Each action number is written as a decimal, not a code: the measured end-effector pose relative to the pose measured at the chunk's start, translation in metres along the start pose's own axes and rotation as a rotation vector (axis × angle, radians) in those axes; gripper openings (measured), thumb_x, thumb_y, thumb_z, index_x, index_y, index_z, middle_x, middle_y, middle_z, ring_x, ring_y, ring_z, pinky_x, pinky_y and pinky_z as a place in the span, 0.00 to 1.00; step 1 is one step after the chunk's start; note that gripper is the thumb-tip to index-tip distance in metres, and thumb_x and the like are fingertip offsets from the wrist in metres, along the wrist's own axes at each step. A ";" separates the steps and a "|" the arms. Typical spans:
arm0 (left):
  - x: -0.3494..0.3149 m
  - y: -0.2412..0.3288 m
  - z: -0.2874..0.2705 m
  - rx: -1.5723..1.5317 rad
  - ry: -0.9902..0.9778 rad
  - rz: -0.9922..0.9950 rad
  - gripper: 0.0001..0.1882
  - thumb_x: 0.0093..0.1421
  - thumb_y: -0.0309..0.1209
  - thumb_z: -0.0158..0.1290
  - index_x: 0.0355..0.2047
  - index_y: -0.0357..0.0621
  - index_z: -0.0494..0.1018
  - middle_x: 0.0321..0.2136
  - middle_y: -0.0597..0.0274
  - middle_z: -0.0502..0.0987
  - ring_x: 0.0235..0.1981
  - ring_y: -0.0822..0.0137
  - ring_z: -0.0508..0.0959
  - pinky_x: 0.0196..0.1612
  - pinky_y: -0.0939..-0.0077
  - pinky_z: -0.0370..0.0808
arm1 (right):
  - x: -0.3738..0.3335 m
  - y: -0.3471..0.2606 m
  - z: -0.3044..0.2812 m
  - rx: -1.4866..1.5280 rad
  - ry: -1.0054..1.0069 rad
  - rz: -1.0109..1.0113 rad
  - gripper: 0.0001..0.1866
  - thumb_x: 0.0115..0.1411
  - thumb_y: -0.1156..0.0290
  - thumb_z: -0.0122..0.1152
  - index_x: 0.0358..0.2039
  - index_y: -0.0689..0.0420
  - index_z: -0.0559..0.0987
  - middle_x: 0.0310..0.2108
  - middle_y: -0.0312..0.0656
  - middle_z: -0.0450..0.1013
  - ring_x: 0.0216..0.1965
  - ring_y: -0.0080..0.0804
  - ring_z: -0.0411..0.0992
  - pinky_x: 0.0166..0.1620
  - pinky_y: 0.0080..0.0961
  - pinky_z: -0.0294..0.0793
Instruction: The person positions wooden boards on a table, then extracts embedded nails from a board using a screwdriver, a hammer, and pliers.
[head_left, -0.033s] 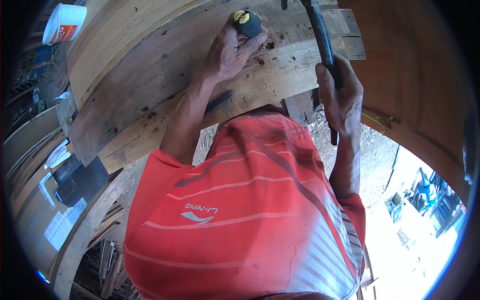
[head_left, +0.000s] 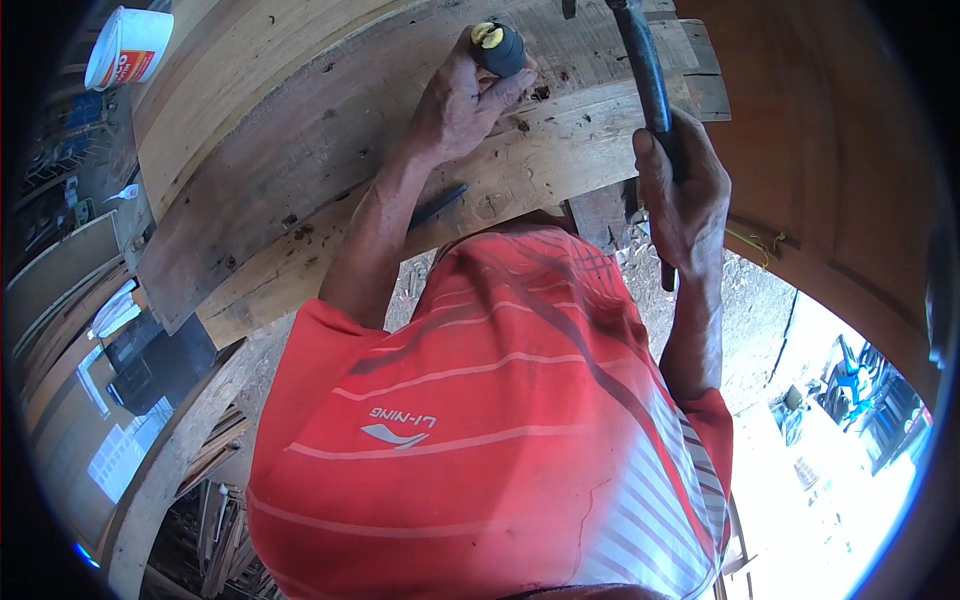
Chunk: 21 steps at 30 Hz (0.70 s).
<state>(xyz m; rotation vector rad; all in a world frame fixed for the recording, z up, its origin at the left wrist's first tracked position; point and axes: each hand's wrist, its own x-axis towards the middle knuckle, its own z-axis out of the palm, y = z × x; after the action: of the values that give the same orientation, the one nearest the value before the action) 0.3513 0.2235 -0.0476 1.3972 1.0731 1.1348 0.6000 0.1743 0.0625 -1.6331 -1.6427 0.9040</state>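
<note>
My left hand (head_left: 462, 110), closed, grips an upright dark cylindrical tool handle (head_left: 503, 58) with a worn yellow end on top. It looks like a chisel handle, but the lower end is hidden by my fingers. Beneath it lies the worn wooden bench of planks (head_left: 300, 150), with small dark holes and chips around my hand. To the right, my right hand (head_left: 685, 190) is wrapped around the long dark handle of a hammer (head_left: 645, 75). The hammer's head is mostly cut off by the upper edge. A slim dark tool (head_left: 438, 205) lies on the bench beside my left forearm.
A white tub (head_left: 130, 48) with a red-orange label stands at the far left, with a small white bottle (head_left: 130, 191) below it. Brown wooden panels (head_left: 800, 130) rise on the right, with a yellow cord (head_left: 755, 243) near their lower edge. Wood scraps (head_left: 222, 540) lie at lower left.
My right hand and the hammer have shifted very slightly to the right. The dark handle in my left hand has barely moved.
</note>
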 end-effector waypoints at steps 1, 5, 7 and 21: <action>0.001 0.000 0.000 0.030 -0.018 -0.005 0.20 0.70 0.28 0.58 0.58 0.39 0.65 0.47 0.59 0.79 0.50 0.68 0.79 0.59 0.67 0.77 | -0.001 -0.008 -0.002 -0.003 0.000 -0.003 0.19 0.66 0.62 0.69 0.50 0.62 0.79 0.24 0.35 0.70 0.26 0.20 0.66 0.31 0.22 0.70; 0.007 0.006 -0.001 0.110 -0.097 -0.008 0.20 0.69 0.28 0.59 0.57 0.39 0.66 0.46 0.59 0.79 0.50 0.66 0.80 0.59 0.64 0.78 | -0.003 -0.029 -0.014 -0.108 0.061 -0.262 0.19 0.67 0.65 0.68 0.53 0.59 0.76 0.25 0.40 0.72 0.26 0.26 0.71 0.31 0.27 0.73; 0.005 -0.014 -0.007 0.154 -0.119 0.060 0.20 0.69 0.28 0.59 0.57 0.39 0.66 0.47 0.58 0.79 0.50 0.66 0.80 0.59 0.64 0.78 | 0.002 -0.033 -0.017 -0.315 -0.054 -0.391 0.19 0.67 0.68 0.65 0.55 0.57 0.73 0.28 0.49 0.76 0.27 0.44 0.78 0.31 0.37 0.77; 0.004 -0.018 -0.012 0.054 -0.157 0.096 0.15 0.70 0.30 0.58 0.53 0.42 0.68 0.47 0.59 0.79 0.51 0.67 0.80 0.57 0.67 0.78 | 0.020 -0.050 -0.022 -0.614 -0.233 -0.554 0.10 0.68 0.69 0.64 0.42 0.55 0.71 0.28 0.45 0.75 0.27 0.48 0.77 0.27 0.40 0.74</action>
<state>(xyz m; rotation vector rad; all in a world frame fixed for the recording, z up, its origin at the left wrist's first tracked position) 0.3398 0.2309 -0.0648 1.5675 0.9396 1.0520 0.5897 0.1956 0.1155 -1.3207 -2.5422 0.3216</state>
